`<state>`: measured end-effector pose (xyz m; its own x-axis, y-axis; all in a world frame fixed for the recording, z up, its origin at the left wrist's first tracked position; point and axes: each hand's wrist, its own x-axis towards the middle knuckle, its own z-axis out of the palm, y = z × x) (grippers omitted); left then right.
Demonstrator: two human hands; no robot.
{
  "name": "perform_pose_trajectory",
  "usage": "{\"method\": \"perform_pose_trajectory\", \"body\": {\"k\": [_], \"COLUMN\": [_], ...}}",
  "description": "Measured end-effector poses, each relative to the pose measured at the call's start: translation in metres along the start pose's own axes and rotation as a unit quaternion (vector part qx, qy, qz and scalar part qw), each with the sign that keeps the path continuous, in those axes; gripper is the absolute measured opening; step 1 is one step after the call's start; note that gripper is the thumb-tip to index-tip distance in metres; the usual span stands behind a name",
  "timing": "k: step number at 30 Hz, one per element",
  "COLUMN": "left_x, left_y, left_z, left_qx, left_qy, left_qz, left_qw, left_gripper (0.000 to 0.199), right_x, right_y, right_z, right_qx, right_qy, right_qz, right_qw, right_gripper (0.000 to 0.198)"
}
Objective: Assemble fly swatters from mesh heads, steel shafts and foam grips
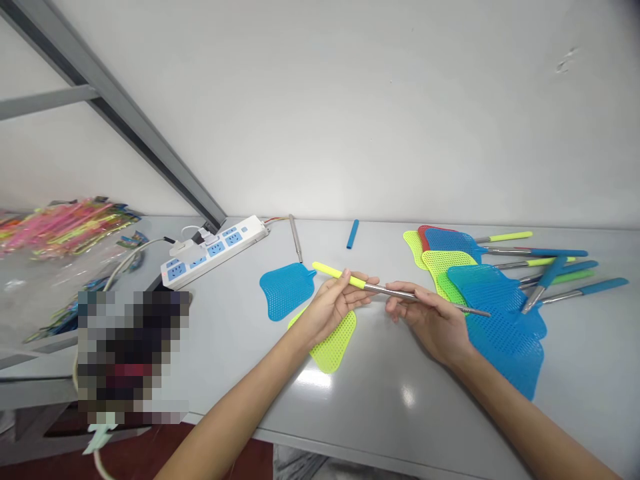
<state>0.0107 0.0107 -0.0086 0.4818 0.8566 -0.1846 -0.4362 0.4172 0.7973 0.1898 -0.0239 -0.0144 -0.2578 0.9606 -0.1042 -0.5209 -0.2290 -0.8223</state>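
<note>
Between my two hands lies a telescopic fly swatter handle [390,291] with a yellow grip and a silver metal rod, without a swatter head on its tip. My left hand [336,301] pinches the yellow grip. My right hand [433,317] has its fingers around the metal rod. Under my left hand a yellow-green swatter head [333,343] rests on the table, partly covered by the hand. Just left of it is a blue swatter head [287,291]. Farther back are a bare metal rod [295,239] and a loose blue grip [353,235].
Several fly swatters [493,280] in blue, yellow, red and green overlap at the right. A white power strip [216,252] with plugs stands at the left by the metal frame. Beyond it are bagged colourful items [65,230]. A pixelated patch hides something at the lower left.
</note>
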Motion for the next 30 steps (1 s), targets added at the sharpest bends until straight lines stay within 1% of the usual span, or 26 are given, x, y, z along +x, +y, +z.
{"method": "perform_pose_trajectory", "body": {"k": [7, 11, 13, 16, 21, 26, 30], "left_x": [-0.001, -0.005, -0.007, -0.008, -0.006, -0.003, -0.001], "left_y": [0.002, -0.003, -0.006, -0.008, -0.005, -0.004, -0.004], "left_z": [0.002, 0.009, 0.013, 0.015, 0.011, 0.006, 0.002], "left_qx": [0.049, 0.079, 0.094, 0.106, 0.112, 0.112, 0.107], "left_qy": [-0.022, -0.087, -0.104, -0.092, -0.066, -0.035, 0.004], "left_qz": [0.001, -0.014, -0.023, -0.028, -0.028, -0.026, -0.010], "left_qw": [0.999, 0.993, 0.990, 0.990, 0.991, 0.993, 0.994], "left_gripper": [0.037, 0.036, 0.038, 0.039, 0.038, 0.038, 0.035], "right_x": [0.000, 0.000, -0.001, -0.001, -0.001, -0.001, 0.001], "right_y": [-0.002, 0.001, 0.002, 0.003, 0.002, 0.000, -0.002], "right_z": [0.001, 0.003, 0.004, 0.006, 0.006, 0.000, -0.002], "right_qx": [-0.002, -0.016, -0.032, -0.033, -0.013, 0.003, -0.001], "right_qy": [0.008, -0.010, -0.005, 0.001, -0.006, 0.034, 0.061], "right_qz": [-0.001, 0.008, 0.016, 0.016, 0.019, 0.009, -0.007], "right_qw": [1.000, 1.000, 0.999, 0.999, 1.000, 0.999, 0.998], "right_gripper": [0.034, 0.034, 0.033, 0.032, 0.032, 0.033, 0.034]}}
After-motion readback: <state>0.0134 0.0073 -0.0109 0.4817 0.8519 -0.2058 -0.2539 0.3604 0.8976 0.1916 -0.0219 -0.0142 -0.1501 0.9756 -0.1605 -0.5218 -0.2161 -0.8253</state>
